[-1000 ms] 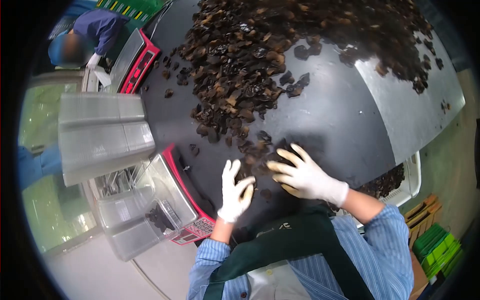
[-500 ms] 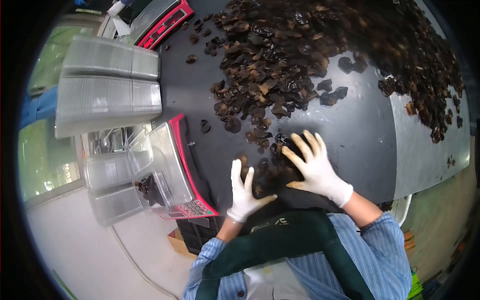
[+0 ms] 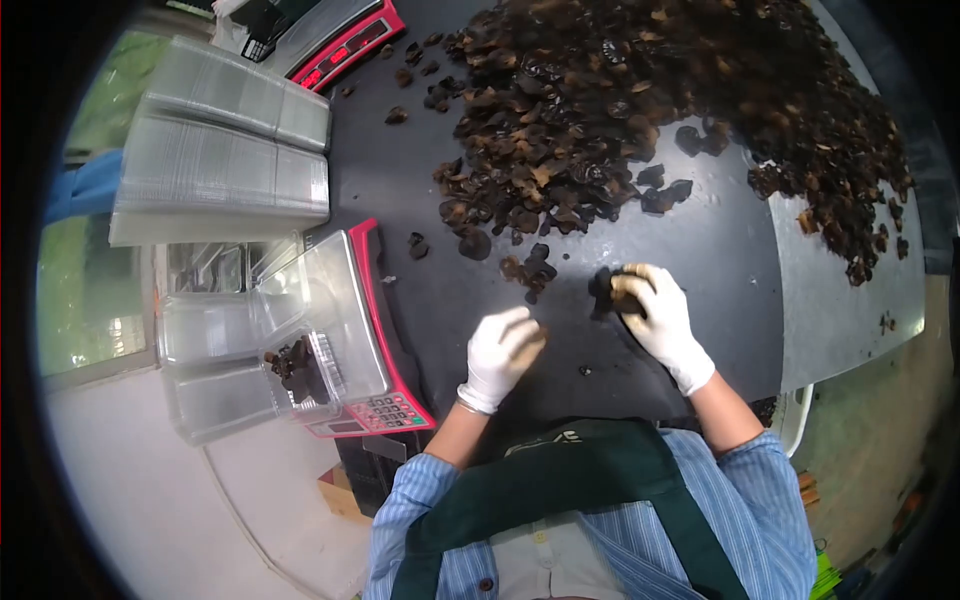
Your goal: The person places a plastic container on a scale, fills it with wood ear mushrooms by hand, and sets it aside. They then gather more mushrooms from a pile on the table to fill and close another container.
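Observation:
Both hands wear white gloves with stained fingertips. My right hand curls over dark wood ear mushrooms, which stick out at its fingertips above the dark tabletop. To its left, my left hand is closed with its fingers bent inward; a brownish bit shows at the fingertips, too small to tell. A small clump of wood ears lies just beyond the left hand. Left of it, a clear plastic box with some wood ears inside rests on a red-edged scale.
A big heap of wood ears covers the far side of the table. Tall stacks of clear plastic boxes stand at the left. A second red scale is at the far left. A metal sheet covers the right end.
My spread hands have closed. The loose wood ears between them are gone from the tabletop; some are in my right hand. My left hand has moved slightly up and right.

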Motion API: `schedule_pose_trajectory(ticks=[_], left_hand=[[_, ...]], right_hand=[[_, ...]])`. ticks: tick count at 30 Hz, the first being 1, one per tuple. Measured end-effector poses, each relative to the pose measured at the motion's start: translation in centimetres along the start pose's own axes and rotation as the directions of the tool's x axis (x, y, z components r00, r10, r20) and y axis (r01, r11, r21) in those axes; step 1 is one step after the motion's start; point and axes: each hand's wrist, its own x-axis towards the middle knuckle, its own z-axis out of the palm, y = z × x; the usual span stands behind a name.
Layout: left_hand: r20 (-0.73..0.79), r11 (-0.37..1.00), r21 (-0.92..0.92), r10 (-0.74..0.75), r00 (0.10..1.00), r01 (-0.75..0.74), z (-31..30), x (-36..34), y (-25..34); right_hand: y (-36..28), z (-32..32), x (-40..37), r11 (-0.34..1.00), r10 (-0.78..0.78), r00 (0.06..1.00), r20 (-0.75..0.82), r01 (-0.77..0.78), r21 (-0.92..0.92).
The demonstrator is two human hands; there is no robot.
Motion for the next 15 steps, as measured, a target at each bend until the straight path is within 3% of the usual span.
schedule_pose_trajectory(ticks=[2, 3, 4, 5, 6, 7, 8, 10, 12, 14, 15], left_hand=[[-0.111, 0.924, -0.300, -0.280, 0.954, 0.236, 0.4, 0.8, -0.2], [-0.056, 0.674, -0.606, -0.566, 0.823, 0.423, 0.3, 1.3, 0.4], [-0.012, 0.527, -0.713, -0.669, 0.743, 0.463, -0.7, 1.8, 0.8], [0.084, 0.344, -0.808, -0.737, 0.671, 0.479, -2.0, 2.2, 1.4], [0.193, 0.146, -0.868, -0.781, 0.594, 0.474, -3.6, 2.6, 2.4], [0.214, 0.105, -0.881, -0.781, 0.586, 0.462, -5.3, 2.9, 3.7], [0.229, 0.064, -0.900, -0.771, 0.594, 0.430, -7.1, 2.8, 4.8], [0.095, 0.221, -0.912, -0.709, 0.699, 0.347, -11.2, 1.9, 5.9], [-0.102, 0.468, -0.847, -0.609, 0.787, 0.253, -16.3, -0.3, 4.4], [-0.435, 0.830, -0.512, -0.472, 0.767, 0.220, -21.1, -1.7, 1.6], [-0.506, 0.921, -0.285, -0.381, 0.774, 0.266, -23.4, -1.9, 0.3]], right_hand=[[-0.1, 1.2, 0.7, 0.946, 0.218, 0.960, -0.176, -0.163, 0.279], [0.1, 1.9, 0.7, 0.812, 0.442, 0.880, -0.171, -0.312, 0.494], [-0.4, 1.5, 1.2, 0.577, 0.600, 0.799, -0.033, -0.404, 0.710], [-0.4, 1.2, 1.1, 0.133, 0.598, 0.775, 0.203, -0.345, 0.929], [-0.3, 1.0, 0.8, -0.359, 0.478, 0.776, 0.412, -0.255, 0.898], [0.5, 1.7, 0.2, -0.705, 0.354, 0.709, 0.609, -0.226, 0.673], [-0.4, 1.9, 0.3, -0.716, 0.345, 0.704, 0.621, -0.230, 0.659], [-2.9, 2.2, 0.5, -0.742, 0.312, 0.693, 0.650, -0.249, 0.622], [-4.5, 2.8, 0.8, -0.736, 0.308, 0.662, 0.683, -0.289, 0.612], [-5.9, 3.7, 1.2, -0.728, 0.295, 0.639, 0.710, -0.332, 0.600], [-6.4, 4.4, 1.5, -0.735, 0.274, 0.636, 0.722, -0.346, 0.583]])
